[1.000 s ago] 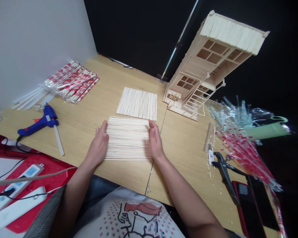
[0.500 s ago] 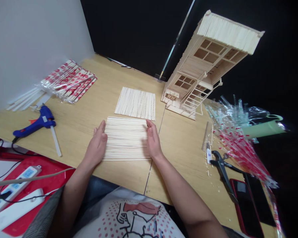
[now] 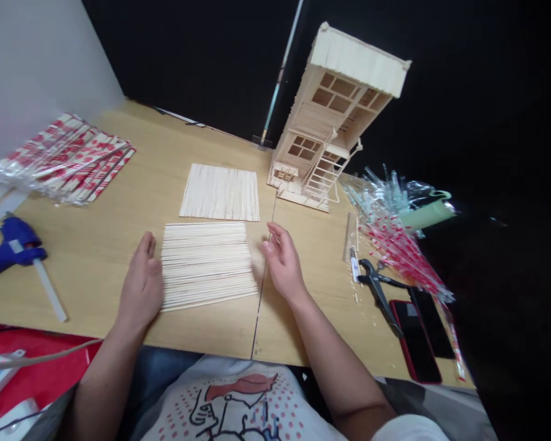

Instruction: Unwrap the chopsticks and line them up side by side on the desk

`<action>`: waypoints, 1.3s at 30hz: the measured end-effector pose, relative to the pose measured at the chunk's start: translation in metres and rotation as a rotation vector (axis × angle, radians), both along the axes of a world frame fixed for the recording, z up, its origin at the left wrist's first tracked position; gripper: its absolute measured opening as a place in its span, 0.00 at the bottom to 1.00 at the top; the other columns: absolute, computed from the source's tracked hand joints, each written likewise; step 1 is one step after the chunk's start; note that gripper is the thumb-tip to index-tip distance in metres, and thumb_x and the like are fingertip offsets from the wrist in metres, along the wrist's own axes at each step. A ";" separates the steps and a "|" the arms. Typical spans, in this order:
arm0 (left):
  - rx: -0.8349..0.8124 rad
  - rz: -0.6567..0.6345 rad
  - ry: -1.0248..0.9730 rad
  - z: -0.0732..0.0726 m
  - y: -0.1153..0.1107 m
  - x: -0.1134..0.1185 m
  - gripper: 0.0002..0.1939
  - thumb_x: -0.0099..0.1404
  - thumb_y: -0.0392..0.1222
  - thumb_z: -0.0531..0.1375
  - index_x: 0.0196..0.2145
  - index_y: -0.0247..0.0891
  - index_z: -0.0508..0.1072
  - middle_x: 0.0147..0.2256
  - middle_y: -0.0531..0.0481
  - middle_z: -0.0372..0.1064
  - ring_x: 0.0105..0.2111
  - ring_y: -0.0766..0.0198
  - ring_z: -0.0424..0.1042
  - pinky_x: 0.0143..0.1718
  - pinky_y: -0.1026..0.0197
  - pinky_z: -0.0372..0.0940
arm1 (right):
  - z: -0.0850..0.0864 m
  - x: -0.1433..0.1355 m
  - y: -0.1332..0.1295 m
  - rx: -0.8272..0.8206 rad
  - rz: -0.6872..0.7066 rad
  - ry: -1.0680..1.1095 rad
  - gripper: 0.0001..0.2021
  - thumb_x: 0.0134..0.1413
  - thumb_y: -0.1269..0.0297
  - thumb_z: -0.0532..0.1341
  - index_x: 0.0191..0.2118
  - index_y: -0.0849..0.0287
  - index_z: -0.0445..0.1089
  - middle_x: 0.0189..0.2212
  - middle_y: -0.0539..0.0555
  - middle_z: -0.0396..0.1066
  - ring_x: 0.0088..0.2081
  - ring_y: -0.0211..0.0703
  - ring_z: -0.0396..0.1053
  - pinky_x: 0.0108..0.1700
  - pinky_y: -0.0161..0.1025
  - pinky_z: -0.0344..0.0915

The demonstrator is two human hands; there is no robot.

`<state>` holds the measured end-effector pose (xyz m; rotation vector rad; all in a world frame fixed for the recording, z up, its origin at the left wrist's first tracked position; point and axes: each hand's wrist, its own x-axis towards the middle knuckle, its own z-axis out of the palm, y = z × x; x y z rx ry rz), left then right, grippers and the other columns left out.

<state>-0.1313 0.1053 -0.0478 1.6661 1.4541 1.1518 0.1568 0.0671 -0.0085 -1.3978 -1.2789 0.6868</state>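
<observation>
A row of thin wooden sticks [image 3: 206, 264] lies side by side on the table, forming a rough rectangle with uneven ends on the right. At its left edge stands my left hand [image 3: 143, 282], fingers stretched out, close to or touching the stick ends. My right hand [image 3: 282, 263] is a little off the right edge, fingers extended and slightly curled, with a gap to the sticks. Just behind lies a second flat panel of sticks [image 3: 220, 192], its sticks running front to back. Neither hand holds anything.
A stick-built model house [image 3: 321, 122] stands at the back right. Left are a blue glue gun [image 3: 21, 242] and packs of wrapped chopsticks [image 3: 80, 159]. On the right lie pliers [image 3: 379, 294], a phone [image 3: 416, 343], a ruler [image 3: 350, 236] and plastic-wrapped straws [image 3: 404, 251].
My right hand has moved away from the right stick ends, where it was pressed before. My left hand stays at the left edge. The camera view has turned to the right.
</observation>
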 end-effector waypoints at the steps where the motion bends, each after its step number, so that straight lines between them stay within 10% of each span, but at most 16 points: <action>1: -0.001 0.005 -0.007 0.002 0.000 0.001 0.39 0.76 0.63 0.46 0.72 0.32 0.50 0.72 0.32 0.49 0.70 0.48 0.54 0.73 0.45 0.48 | 0.003 0.011 -0.011 0.003 -0.054 -0.053 0.22 0.68 0.52 0.59 0.63 0.51 0.64 0.63 0.59 0.65 0.64 0.51 0.63 0.66 0.55 0.62; 6: 0.020 0.022 0.002 0.009 -0.002 0.005 0.40 0.75 0.65 0.46 0.71 0.32 0.53 0.70 0.31 0.53 0.69 0.47 0.58 0.71 0.45 0.51 | 0.002 0.087 -0.089 -0.064 -0.413 -0.531 0.19 0.65 0.56 0.60 0.56 0.58 0.69 0.48 0.63 0.71 0.49 0.55 0.69 0.54 0.57 0.69; 12: -0.010 0.034 0.010 0.012 -0.002 0.009 0.40 0.74 0.67 0.46 0.72 0.36 0.53 0.70 0.33 0.54 0.69 0.46 0.58 0.71 0.41 0.52 | 0.003 0.200 -0.200 -0.514 -0.785 -0.914 0.31 0.59 0.50 0.60 0.59 0.71 0.68 0.49 0.73 0.71 0.55 0.67 0.67 0.60 0.61 0.63; 18: -0.009 0.037 0.087 0.015 -0.001 0.010 0.39 0.74 0.67 0.44 0.71 0.39 0.56 0.69 0.34 0.57 0.67 0.46 0.61 0.70 0.40 0.54 | 0.001 0.273 -0.275 -1.078 -0.716 -0.807 0.49 0.43 0.38 0.68 0.60 0.78 0.67 0.55 0.80 0.70 0.59 0.75 0.67 0.61 0.60 0.63; 39: -0.036 0.085 0.091 0.025 -0.004 0.017 0.35 0.75 0.65 0.46 0.70 0.43 0.58 0.68 0.40 0.60 0.66 0.49 0.63 0.69 0.43 0.57 | 0.007 0.273 -0.277 -0.959 -0.709 -0.639 0.37 0.35 0.48 0.75 0.52 0.63 0.71 0.43 0.66 0.77 0.49 0.66 0.76 0.51 0.56 0.71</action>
